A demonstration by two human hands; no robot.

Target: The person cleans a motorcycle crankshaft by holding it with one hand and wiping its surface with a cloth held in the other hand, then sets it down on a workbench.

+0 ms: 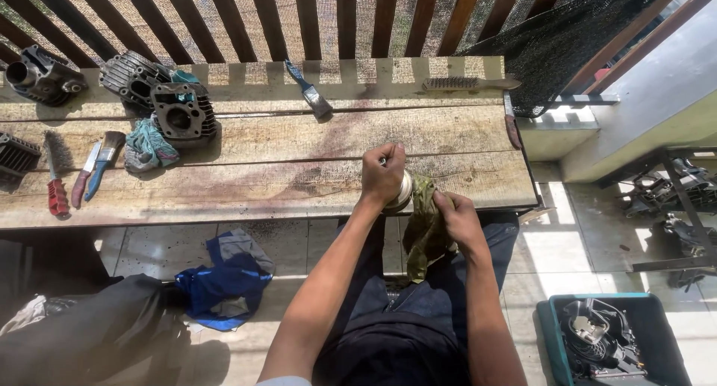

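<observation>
left hand: I'm seeing my left hand curling into a tight fist around a round pale metal part, gripping it from above at the near edge of the bench.
right hand: my right hand is closing on an olive-green rag, fingers pinching the cloth and pressing it against the side of the metal part.
metal part: sitting just past the front edge of the bench, right of centre, above my lap; mostly hidden by the fist, so I can't tell its exact shape.
rag: hanging down from my right hand over my dark trousers.
packages/labels: I'm making out no readable labels; a teal open case holding a black round part is lying on the floor at lower right.
bench: a long wooden plank bench, stained dark in spots, half in sun.
on bench, left: two finned engine parts, a teal cloth, a red-handled wire brush, and a paintbrush.
on bench, far edge: a blue-handled paintbrush and a wooden wire brush.
floor: pale tiles; a blue and grey cloth is lying under the bench.
room: slatted wooden railing with mesh behind it, looking like an outdoor balcony.
</observation>
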